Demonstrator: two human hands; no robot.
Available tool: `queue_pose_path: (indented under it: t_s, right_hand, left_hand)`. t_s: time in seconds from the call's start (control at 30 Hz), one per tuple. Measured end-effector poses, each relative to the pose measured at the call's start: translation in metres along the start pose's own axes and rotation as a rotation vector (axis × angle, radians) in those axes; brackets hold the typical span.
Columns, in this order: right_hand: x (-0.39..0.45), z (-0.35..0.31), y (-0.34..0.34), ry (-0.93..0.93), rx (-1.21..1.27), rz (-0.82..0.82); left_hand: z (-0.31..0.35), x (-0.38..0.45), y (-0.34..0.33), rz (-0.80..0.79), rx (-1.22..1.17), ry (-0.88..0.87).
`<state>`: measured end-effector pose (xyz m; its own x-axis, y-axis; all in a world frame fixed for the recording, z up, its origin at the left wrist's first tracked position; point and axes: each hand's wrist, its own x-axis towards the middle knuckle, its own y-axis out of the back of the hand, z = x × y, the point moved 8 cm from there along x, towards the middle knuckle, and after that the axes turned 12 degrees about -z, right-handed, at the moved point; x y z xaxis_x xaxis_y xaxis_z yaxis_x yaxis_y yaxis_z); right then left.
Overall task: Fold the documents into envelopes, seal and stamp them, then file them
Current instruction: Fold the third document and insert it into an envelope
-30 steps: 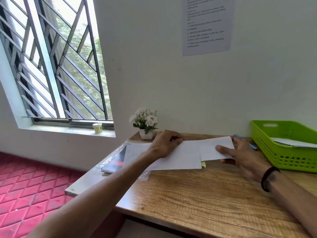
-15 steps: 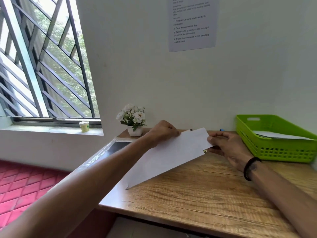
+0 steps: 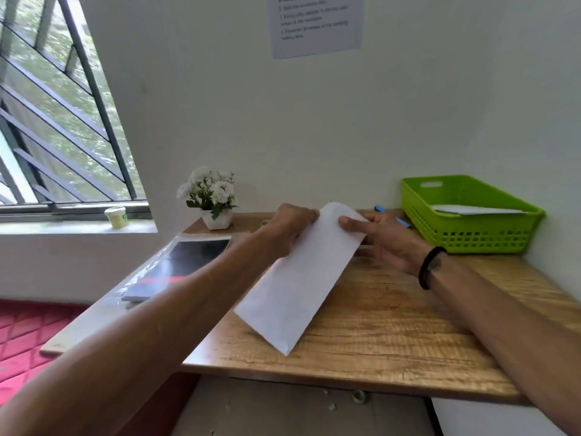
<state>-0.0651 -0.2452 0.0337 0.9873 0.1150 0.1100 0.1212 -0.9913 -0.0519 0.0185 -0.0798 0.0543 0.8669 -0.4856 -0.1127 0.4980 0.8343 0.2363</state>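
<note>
A wooden desk (image 3: pixel 393 313) is set against a white wall. Left of the green basket (image 3: pixel 465 234), a white envelope (image 3: pixel 301 278) is held tilted, its far end pinched by the left hand (image 3: pixel 290 228) and right hand (image 3: pixel 382 239). The mouth should be kept open and both edges supported while the document is slid in.

Wall notice (image 3: pixel 317 23) top cut off + text too blurry to read; blue pens (image 3: pixel 390 215) mostly hidden behind right hand (image 3: pixel 385 240); window (image 3: pixel 56 114) cropped left.
</note>
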Motion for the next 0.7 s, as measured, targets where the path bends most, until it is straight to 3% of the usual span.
queue_pose_path:
  t_s: [0.17, 0.33, 0.7]
  right_hand:
    - [0.002, -0.001, 0.024, 0.077, 0.079, 0.219]
    - [0.004, 0.024, 0.020, -0.098, -0.037, 0.149]
    - [0.006, 0.021, 0.026, -0.014, -0.299, 0.236]
  left_hand:
    - [-0.020, -0.011, -0.021, -0.069, -0.218, 0.013]
    - [-0.035, 0.003, -0.026, -0.128, -0.123, -0.086]
    - [-0.026, 0.010, -0.027, -0.162, 0.170, -0.290]
